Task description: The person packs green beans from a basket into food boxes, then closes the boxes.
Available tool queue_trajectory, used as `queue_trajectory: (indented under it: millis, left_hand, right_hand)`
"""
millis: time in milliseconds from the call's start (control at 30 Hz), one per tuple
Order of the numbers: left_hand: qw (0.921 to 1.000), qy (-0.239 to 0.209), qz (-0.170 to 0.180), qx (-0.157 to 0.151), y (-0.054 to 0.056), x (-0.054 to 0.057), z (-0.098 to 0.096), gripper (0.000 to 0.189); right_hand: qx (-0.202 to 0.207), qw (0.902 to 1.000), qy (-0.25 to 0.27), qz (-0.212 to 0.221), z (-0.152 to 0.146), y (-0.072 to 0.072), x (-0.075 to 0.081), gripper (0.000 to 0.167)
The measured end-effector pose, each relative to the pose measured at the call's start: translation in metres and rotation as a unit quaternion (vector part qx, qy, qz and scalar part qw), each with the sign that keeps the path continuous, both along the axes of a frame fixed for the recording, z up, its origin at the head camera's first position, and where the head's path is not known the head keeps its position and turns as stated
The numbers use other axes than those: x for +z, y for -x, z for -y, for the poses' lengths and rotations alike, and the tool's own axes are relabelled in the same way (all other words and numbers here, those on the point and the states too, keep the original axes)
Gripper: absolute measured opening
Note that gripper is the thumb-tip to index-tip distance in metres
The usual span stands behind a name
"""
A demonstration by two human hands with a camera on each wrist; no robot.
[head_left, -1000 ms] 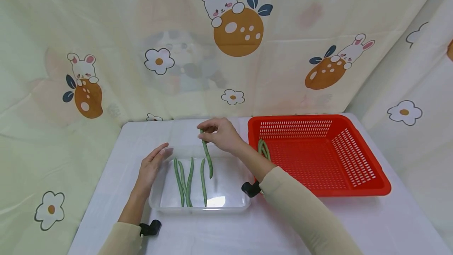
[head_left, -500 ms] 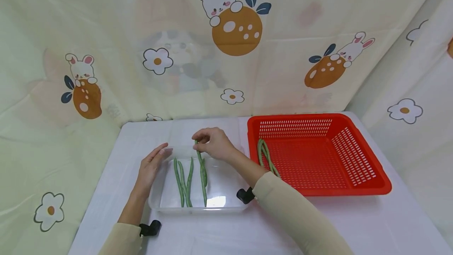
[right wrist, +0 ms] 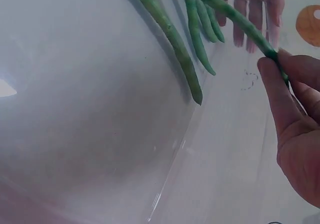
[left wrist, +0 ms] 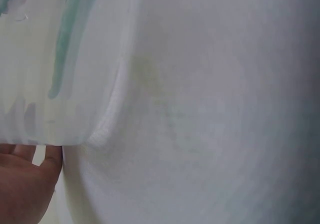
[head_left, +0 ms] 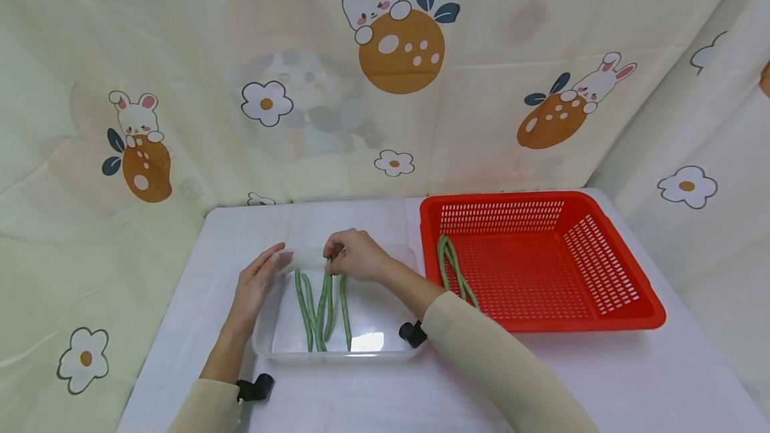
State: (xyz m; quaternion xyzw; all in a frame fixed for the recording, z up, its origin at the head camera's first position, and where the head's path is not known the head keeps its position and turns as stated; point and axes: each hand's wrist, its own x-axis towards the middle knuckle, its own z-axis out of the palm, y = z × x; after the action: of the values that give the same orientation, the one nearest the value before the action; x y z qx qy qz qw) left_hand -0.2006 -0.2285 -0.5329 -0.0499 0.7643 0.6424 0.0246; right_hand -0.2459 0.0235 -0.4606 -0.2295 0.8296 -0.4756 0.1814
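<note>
My right hand [head_left: 361, 258] pinches the upper end of a green bean [head_left: 329, 309] between thumb and fingers, over the far part of a clear plastic box [head_left: 337, 357]. The right wrist view shows thumb and fingertips on the end of this held bean [right wrist: 240, 19]. Several other green beans lie lengthwise in the box, one bean [head_left: 345, 313] standing apart to the right. With fingers extended, my left hand [head_left: 252, 289] rests along the box's left side; in the left wrist view, part of that hand [left wrist: 25, 179] shows against the box wall.
A red perforated basket [head_left: 601, 326] stands right of the box, with a few green beans [head_left: 452, 262] along its left side, partly behind the right forearm. White cloth [head_left: 337, 399] covers the table, and a printed curtain [head_left: 481, 139] hangs behind.
My right hand has moved left and down toward the box with the bean, which now hangs beside the left group of beans. The left hand has stayed in place.
</note>
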Motion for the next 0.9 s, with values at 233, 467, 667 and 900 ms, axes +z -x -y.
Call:
queue_trajectory:
  millis: [233,467,667,900]
  left_hand:
    - [1.0,-0.001,0.0,-0.003,-0.0014,0.0011,0.0001,0.05]
    - [1.0,-0.005,0.0,-0.005,-0.0014,0.0007,0.0003,0.05]
    - [1.0,-0.001,0.002,-0.003,-0.0017,0.0018,-0.0002,0.05]
    - [1.0,-0.003,0.002,-0.001,-0.0013,0.001,-0.0002,0.049]
  right_hand:
    - [0.033,0.9979,-0.054,-0.016,0.0027,-0.0046,0.0007,0.021]
    - [0.058,0.9961,-0.063,0.019,0.0027,-0.0061,-0.0009,0.035]
    - [0.093,0.9903,-0.095,0.041,0.002,-0.0075,-0.0039,0.056]
    - [0.106,0.9846,-0.135,0.035,0.001,-0.0101,-0.0023,0.068]
